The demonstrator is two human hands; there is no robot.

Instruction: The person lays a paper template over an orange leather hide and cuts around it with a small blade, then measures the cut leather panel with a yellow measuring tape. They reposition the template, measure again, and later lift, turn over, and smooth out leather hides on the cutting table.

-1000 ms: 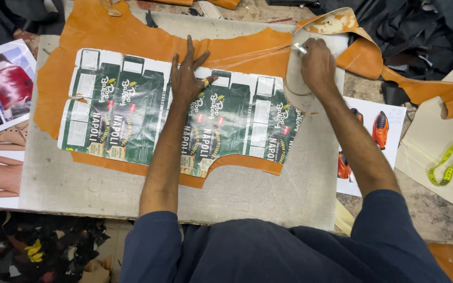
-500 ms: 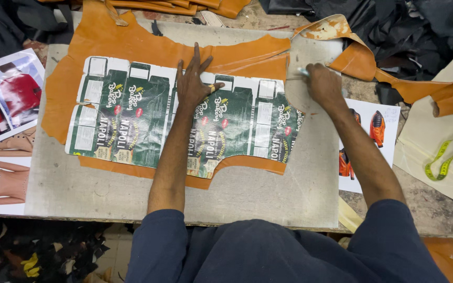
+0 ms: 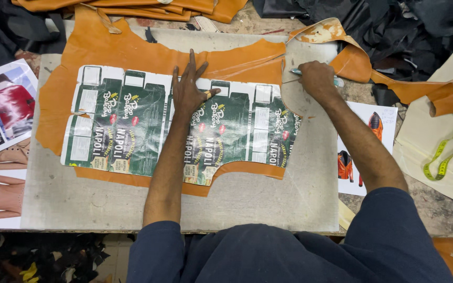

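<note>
A green and white printed cardboard pattern (image 3: 132,126) lies flat on a sheet of orange leather (image 3: 111,50). My left hand (image 3: 190,89) presses on the pattern's top middle with fingers spread. My right hand (image 3: 315,78) grips a light blue cutting tool (image 3: 336,81) at the pattern's upper right corner, where the leather is cut. A loose orange strip (image 3: 352,57) curls away to the right of that hand.
The leather rests on a grey board (image 3: 268,204). Printed photos of jackets lie at the left (image 3: 6,105) and right (image 3: 365,141). A yellow measuring tape (image 3: 446,157) crosses cream material at the right. Black scraps (image 3: 384,21) and orange pieces (image 3: 148,5) pile up behind.
My right hand has drawn the tool down and left along the leather edge toward the pattern's corner. The left hand stays pressed on the pattern.
</note>
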